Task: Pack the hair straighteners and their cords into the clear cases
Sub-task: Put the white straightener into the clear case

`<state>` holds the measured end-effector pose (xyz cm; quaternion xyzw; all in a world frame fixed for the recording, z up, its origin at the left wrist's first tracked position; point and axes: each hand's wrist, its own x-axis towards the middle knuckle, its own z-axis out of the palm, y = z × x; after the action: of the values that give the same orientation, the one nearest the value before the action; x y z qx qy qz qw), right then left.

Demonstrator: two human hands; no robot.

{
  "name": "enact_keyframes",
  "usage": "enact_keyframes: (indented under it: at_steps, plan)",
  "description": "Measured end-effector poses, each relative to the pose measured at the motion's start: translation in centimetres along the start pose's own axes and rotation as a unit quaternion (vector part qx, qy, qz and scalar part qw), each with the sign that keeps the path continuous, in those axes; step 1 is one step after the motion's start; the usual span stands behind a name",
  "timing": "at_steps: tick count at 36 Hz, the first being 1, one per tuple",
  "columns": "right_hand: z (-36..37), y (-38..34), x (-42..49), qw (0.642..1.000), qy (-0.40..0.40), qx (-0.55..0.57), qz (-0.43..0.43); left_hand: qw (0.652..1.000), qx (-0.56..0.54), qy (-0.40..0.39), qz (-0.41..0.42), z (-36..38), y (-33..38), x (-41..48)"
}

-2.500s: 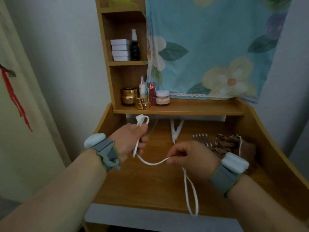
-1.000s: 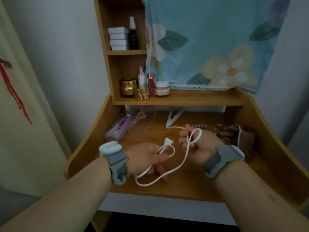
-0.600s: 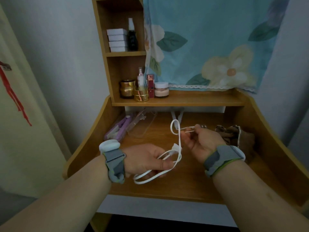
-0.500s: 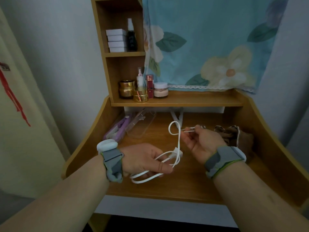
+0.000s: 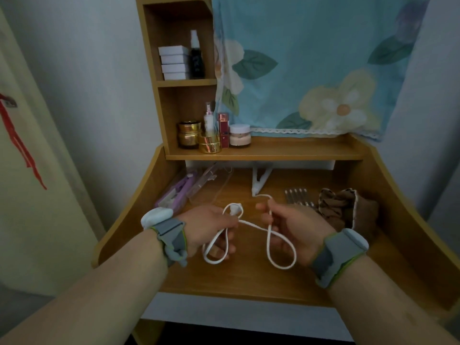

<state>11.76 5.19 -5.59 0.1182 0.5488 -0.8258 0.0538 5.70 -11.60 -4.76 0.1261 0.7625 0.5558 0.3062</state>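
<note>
We hold the white cord (image 5: 254, 226) in loops: left hand (image 5: 209, 226) grips, right hand (image 5: 293, 226) fingers pinch it.

A wooden desk (image 5: 249, 277) with raised side panels fills the middle, its top running out from under the hands (image 5: 293, 227) to a low shelf (image 5: 286, 150) beyond them. Up and left of the hands, a narrow 2-tier wooden hutch (image 5: 174, 70) rises from that shelf. Above and right of the hands hangs a blue floral cloth (image 5: 311, 66) with a lace hem. Pale grey walls (image 5: 99, 83) stand on both sides. Far left of the hands is a cream panel (image 5: 27, 195) with a red streak (image 5: 17, 140). The light is soft and dim.
</note>
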Motion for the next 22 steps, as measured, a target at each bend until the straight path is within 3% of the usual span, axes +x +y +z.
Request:
enact_keyframes:
  at_steps: [9,13,22]
  plan:
    - [0.5,0.2,-1.1,0.956,0.015,-0.292,-0.017,0.997,-0.041,0.054,0.019,0.2,-0.6,0.6]
    - [0.9,0.7,-1.1,0.967,0.020,-0.254,-0.021,0.997,-0.057,0.053,0.030,1.1,-0.6,0.6]
    - [0.8,2.4,0.5,0.977,0.135,-0.144,-0.076,0.996,-0.089,-0.024,0.022,1.9,-0.5,0.2]
